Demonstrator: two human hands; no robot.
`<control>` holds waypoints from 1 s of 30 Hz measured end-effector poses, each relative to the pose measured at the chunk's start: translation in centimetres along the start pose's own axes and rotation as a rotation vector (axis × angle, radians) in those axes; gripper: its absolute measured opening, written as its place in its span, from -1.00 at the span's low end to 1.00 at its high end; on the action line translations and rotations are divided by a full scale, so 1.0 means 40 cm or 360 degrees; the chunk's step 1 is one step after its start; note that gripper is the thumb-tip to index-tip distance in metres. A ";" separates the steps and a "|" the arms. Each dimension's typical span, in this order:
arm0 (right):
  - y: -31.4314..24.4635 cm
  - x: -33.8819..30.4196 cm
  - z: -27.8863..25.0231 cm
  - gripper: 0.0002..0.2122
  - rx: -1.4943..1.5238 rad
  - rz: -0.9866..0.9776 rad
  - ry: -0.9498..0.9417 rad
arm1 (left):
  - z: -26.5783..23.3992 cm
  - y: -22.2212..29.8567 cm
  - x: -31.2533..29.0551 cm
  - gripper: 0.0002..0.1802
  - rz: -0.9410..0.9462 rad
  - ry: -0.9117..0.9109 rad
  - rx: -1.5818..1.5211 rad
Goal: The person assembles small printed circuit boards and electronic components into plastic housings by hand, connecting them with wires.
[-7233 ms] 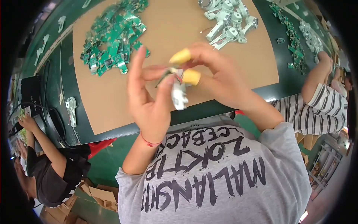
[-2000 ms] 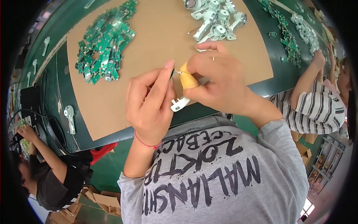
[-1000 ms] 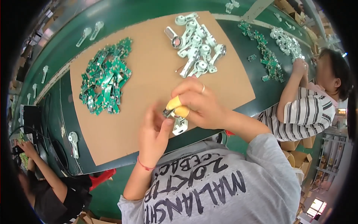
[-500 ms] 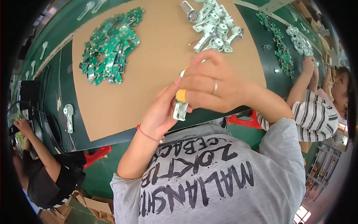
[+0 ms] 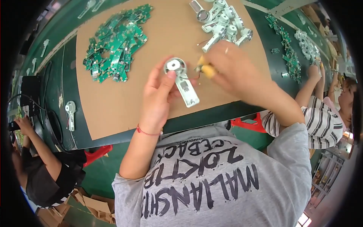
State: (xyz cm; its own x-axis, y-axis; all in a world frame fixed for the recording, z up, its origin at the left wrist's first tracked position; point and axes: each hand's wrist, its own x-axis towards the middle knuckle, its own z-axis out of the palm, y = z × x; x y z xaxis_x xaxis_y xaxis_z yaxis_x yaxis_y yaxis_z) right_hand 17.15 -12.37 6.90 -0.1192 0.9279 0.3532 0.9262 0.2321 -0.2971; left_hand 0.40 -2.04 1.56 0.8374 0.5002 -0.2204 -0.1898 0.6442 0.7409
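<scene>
My left hand (image 5: 157, 92) grips a white handheld-fan housing (image 5: 190, 97) around its round motor end, thumb on top. Its open inner side faces up, and the handle slants down to the right. Just right of it, my right hand (image 5: 238, 73) is smeared by motion. Yellow coverings (image 5: 208, 71) wrap its fingertips, which pinch together on a small dark piece I cannot make out; a thin reddish wire seems to show below. Both hands are over the brown cardboard sheet (image 5: 151, 117).
A pile of green circuit boards (image 5: 117, 47) lies on the cardboard at left, and a heap of white fan housings (image 5: 223, 24) at far right. One fan housing (image 5: 70, 115) lies on the dark table to the left. People work at both sides; a red stool (image 5: 247, 124) stands below the table edge.
My hands have moved apart. The left has turned the fan housing so its motor end and open inside show; the right has moved up and right, away from the handle.
</scene>
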 end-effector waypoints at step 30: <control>-0.072 -0.011 0.126 -0.86 0.1069 0.0762 0.0364 | 0.034 0.029 -0.026 -0.49 0.0604 0.0114 0.0680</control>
State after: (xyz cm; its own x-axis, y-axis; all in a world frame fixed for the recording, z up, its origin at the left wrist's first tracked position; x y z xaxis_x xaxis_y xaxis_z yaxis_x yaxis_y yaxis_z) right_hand 12.71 -11.98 3.12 0.3726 0.9052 0.2043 0.4413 0.0208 -0.8971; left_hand 0.01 -2.59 3.49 0.7114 0.6982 0.0798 -0.2338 0.1281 0.9638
